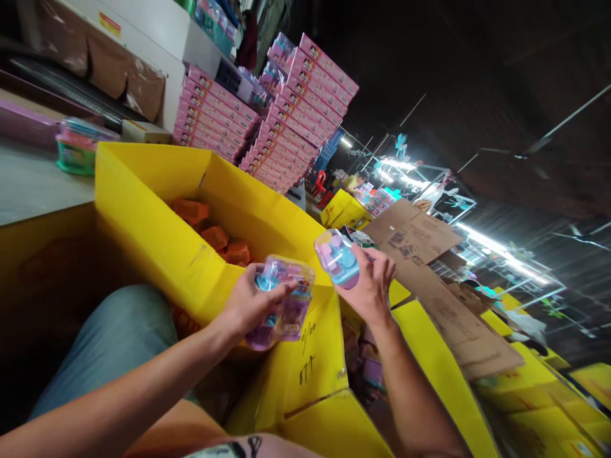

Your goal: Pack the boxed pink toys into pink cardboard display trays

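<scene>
My left hand (252, 299) is closed around a clear plastic case (296, 313) with a purple base and blue and pink parts inside. A second purple piece shows under it, and I cannot tell whether it is a separate case. In my right hand (375, 280) is another small clear plastic case (338, 257), with pink and light blue pieces inside, gripped by its right side. Both cases are held above the edges of yellow boxes. Left of them, several orange plastic cases (214, 238) lie inside a yellow box (157, 222).
Another yellow box (315, 375) with handwriting stands in front, with purple cases (372, 369) inside beside my right forearm. Pink printed boxes (305, 95) are stacked behind. A green-based case (79, 147) sits on the left table. Flattened cardboard (453, 312) lies to the right.
</scene>
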The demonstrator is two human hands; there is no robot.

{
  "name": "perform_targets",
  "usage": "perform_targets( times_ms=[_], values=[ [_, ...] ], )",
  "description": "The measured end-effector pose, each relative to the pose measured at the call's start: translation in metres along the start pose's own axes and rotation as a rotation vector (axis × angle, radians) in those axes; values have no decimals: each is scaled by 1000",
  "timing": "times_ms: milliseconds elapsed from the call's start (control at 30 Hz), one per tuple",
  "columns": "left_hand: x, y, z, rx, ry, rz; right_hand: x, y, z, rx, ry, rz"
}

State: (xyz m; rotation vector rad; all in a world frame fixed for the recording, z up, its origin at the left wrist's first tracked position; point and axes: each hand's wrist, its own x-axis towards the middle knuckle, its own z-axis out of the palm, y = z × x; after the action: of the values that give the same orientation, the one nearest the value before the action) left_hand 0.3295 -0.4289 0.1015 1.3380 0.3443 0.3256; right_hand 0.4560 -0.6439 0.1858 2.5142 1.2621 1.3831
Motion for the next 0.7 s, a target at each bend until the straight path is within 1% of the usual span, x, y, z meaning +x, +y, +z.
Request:
perform_targets(
  times_ms=[67,133,200,267,333,400,500,533,600,667,700],
  values=[
    [-2,-5,3,-13,-55,-13,-8,-8,13,-82,-88,23],
    [-5,-8,6,-24,-115,-52,-13,-16,20,-114,-213,-1],
    [-8,-10,7,-15,-158,-97,-13,-20,18,-107,-325,-40],
    [-9,-11,8,9,-169,-126,-7,-18,8,-42,-401,-65],
    [-7,-15,9,38,-158,-135,2,-10,-3,101,-456,-72],
    [-5,-19,10,75,-145,-131,12,5,-8,303,-482,-25],
    [-3,-25,12,136,-135,-128,26,29,-1,583,-523,173],
    [-3,-26,14,150,-138,-126,32,36,5,653,-571,238],
    [-3,-28,18,164,-148,-126,49,47,18,748,-738,305],
    [-1,-31,22,168,-171,-121,69,56,30,742,-895,271],
    [0,-33,24,168,-182,-122,78,59,35,704,-940,223]
  ],
)
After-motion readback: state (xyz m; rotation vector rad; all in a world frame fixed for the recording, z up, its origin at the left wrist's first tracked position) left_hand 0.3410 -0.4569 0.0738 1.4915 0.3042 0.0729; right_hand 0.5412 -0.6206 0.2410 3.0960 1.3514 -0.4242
